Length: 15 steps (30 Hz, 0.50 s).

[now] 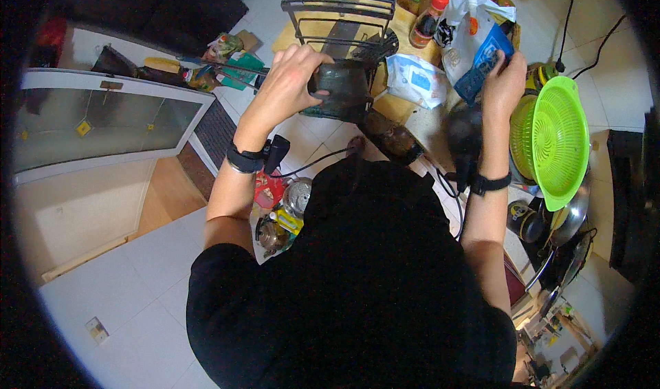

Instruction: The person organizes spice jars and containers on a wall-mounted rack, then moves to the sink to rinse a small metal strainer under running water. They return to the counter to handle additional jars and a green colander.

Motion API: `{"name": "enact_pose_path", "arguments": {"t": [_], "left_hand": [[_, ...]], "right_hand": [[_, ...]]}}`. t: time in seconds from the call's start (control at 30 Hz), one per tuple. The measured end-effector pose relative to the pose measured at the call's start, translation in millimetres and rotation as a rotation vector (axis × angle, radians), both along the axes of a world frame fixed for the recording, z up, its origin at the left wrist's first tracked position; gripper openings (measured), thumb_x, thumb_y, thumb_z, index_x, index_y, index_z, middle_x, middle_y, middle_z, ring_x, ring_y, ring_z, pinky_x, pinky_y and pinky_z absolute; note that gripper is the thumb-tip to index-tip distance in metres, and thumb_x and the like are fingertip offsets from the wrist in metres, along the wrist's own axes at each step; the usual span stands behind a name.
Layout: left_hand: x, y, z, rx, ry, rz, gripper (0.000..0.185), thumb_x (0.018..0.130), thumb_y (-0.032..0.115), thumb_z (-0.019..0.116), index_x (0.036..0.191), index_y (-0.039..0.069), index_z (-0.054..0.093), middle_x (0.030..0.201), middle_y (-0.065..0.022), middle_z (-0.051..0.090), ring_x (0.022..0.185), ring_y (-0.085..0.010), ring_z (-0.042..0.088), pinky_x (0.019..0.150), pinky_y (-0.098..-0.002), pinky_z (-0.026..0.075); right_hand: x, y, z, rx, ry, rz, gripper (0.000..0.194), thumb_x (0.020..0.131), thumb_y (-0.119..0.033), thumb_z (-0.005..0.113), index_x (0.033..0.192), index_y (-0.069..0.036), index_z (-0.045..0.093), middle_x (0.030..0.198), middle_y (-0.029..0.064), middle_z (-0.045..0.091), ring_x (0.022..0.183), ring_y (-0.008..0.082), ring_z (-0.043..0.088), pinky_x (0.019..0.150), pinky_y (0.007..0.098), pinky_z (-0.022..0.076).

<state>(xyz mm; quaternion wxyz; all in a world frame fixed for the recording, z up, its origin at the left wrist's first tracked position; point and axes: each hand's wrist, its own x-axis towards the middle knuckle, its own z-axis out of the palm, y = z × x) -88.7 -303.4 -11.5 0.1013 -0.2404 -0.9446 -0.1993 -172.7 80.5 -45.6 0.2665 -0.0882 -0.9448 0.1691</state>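
My left hand (289, 82) is on the left side of a dark container (343, 84), thumb and fingers spread around its edge. The container is at the front of a black metal rack (337, 7). At the right, my right hand (502, 82) pinches a blue packet (482, 69), which lies against a white plastic bag (456, 33). Between the hands lies a white and blue pack of wipes (416, 81). A sauce bottle with a red cap (429, 20) stands behind the wipes.
A green plastic colander (559, 141) stands right of my right forearm, with a pan (571, 213) and a dark jar (526, 221) below it. A glazed white-framed door (113, 120) is at the left. A black cable (314, 160) runs near the body.
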Motion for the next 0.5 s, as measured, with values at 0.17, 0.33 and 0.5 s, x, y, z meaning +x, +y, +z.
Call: {"name": "enact_pose_path", "arguments": {"t": [0.17,0.33,0.5], "left_hand": [[-5,-3,2,0.017,-0.032,0.032,0.058,0.061,0.008,0.087,0.115,0.007,0.064,0.103,-0.0128,0.059,0.108,-0.0352,0.053,0.096,-0.0424,0.041],[-9,4,-3,0.031,0.014,0.005,0.054,0.065,0.01,0.085,0.115,0.007,0.066,0.104,-0.0115,0.06,0.106,-0.0326,0.056,0.092,-0.0413,0.043],[-7,20,-5,0.008,-0.003,-0.039,0.052,0.068,0.011,0.084,0.116,0.008,0.064,0.11,-0.0134,0.058,0.11,-0.0336,0.055,0.092,-0.0419,0.044]], "right_hand": [[0,-23,-18,0.088,0.185,0.043,0.052,0.087,-0.023,0.076,0.125,0.006,0.054,0.129,0.0291,0.057,0.121,0.0441,0.055,0.098,0.0459,0.0466],[28,-82,-30,-0.404,-0.404,0.507,0.024,0.091,-0.029,0.069,0.096,-0.006,0.071,0.095,0.0199,0.072,0.088,0.0389,0.069,0.079,0.0462,0.0546],[22,-116,-70,-0.21,-0.782,0.597,0.019,0.087,-0.023,0.066,0.093,-0.01,0.078,0.093,0.0153,0.075,0.088,0.0319,0.073,0.074,0.0434,0.0568]]}}
